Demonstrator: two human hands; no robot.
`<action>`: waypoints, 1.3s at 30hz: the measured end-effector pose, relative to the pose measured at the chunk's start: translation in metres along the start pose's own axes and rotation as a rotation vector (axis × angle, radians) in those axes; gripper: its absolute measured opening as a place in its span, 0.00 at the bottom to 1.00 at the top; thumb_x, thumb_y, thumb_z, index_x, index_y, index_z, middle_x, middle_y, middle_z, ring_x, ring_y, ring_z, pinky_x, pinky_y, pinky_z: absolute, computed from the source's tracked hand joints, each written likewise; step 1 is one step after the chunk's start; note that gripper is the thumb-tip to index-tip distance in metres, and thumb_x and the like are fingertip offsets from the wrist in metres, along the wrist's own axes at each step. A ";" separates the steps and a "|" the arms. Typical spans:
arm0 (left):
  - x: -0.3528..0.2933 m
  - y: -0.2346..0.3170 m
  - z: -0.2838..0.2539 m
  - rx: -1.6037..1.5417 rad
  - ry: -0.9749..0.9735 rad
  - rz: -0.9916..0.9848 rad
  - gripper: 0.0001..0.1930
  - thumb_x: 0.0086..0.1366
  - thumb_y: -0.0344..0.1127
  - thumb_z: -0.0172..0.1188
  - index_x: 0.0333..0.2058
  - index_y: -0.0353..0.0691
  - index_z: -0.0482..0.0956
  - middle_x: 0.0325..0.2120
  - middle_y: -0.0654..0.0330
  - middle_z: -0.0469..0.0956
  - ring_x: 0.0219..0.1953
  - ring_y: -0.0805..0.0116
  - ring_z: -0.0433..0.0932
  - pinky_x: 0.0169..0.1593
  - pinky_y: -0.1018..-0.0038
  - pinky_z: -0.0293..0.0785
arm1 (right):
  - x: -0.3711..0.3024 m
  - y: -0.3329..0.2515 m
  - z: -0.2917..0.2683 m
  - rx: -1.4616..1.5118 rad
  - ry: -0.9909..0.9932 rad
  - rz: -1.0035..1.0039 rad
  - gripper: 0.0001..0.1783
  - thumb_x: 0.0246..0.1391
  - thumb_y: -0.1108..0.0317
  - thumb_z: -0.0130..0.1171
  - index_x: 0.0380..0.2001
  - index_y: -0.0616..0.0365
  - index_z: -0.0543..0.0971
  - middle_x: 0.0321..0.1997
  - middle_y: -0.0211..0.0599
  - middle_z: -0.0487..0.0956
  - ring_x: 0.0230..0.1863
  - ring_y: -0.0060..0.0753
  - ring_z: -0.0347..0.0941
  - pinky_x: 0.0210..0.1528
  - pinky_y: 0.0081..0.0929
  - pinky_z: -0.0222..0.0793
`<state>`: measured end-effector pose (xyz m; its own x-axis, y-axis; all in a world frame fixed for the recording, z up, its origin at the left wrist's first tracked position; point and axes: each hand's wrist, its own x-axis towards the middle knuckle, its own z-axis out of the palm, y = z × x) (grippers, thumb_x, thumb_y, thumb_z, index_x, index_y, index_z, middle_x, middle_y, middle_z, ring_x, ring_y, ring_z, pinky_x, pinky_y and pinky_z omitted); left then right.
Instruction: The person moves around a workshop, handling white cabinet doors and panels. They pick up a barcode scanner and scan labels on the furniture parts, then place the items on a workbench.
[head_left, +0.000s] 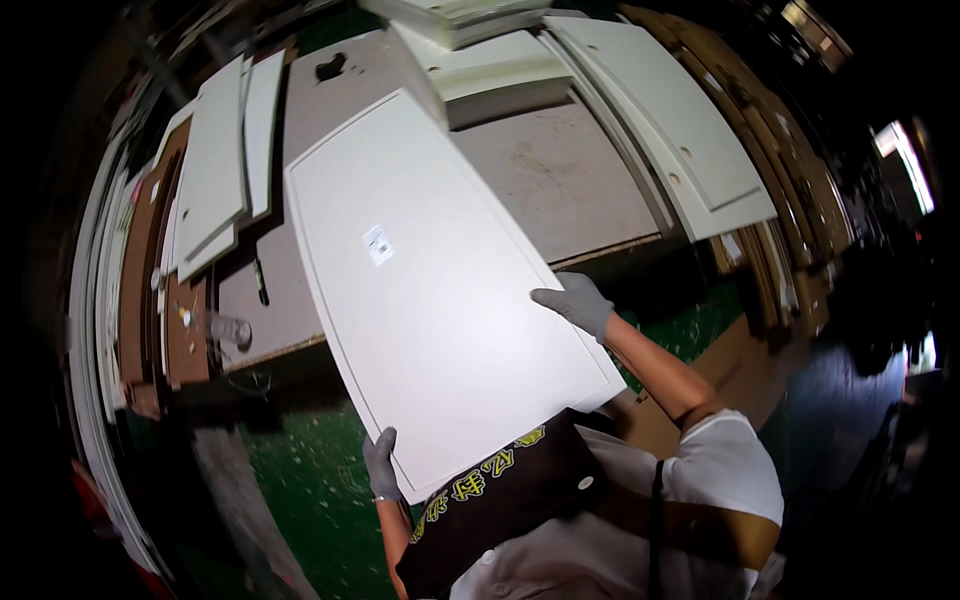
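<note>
**Two gloved hands carry a white panel**

Against the dark apron [500,500], the white panel [440,290] tilts over the workbench [560,170]. The left hand [380,465] grips its near edge, fingers curled; the right hand [575,302] clasps the right edge.

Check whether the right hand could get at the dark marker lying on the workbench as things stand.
Probably not directly. The right hand grips the right edge of the big white panel, and that panel lies between it and the marker, which sits beyond the panel's left edge.
</note>
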<state>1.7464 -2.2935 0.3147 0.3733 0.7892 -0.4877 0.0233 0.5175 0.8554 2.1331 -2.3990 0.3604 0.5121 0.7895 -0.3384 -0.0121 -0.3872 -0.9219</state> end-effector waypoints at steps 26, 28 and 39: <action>0.131 -0.106 -0.076 -0.154 0.061 -0.292 0.22 0.63 0.58 0.47 0.38 0.43 0.69 0.15 0.65 0.63 0.14 0.72 0.61 0.18 0.75 0.59 | 0.012 0.098 0.052 -0.410 -0.088 0.108 0.39 0.47 0.54 0.55 0.62 0.43 0.54 0.59 0.56 0.62 0.60 0.55 0.58 0.61 0.38 0.56; 0.119 -0.110 -0.069 -0.226 0.043 -0.296 0.27 0.62 0.63 0.43 0.38 0.42 0.69 0.16 0.66 0.62 0.16 0.72 0.60 0.20 0.76 0.58 | 0.004 0.114 0.040 -0.361 -0.051 0.093 0.35 0.49 0.57 0.55 0.60 0.47 0.59 0.56 0.53 0.67 0.59 0.51 0.61 0.60 0.35 0.58; 0.101 -0.094 0.079 -0.686 0.147 -0.266 0.37 0.59 0.65 0.45 0.59 0.46 0.58 0.59 0.60 0.60 0.60 0.57 0.59 0.61 0.62 0.54 | 0.027 0.046 -0.180 -0.237 0.549 -0.250 0.17 0.55 0.69 0.53 0.47 0.65 0.72 0.47 0.41 0.75 0.48 0.30 0.70 0.52 0.24 0.65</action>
<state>1.8550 -2.2883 0.1989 0.3071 0.6198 -0.7222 -0.5056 0.7492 0.4279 2.3009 -2.4808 0.3429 0.8404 0.5352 0.0849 0.3219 -0.3671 -0.8727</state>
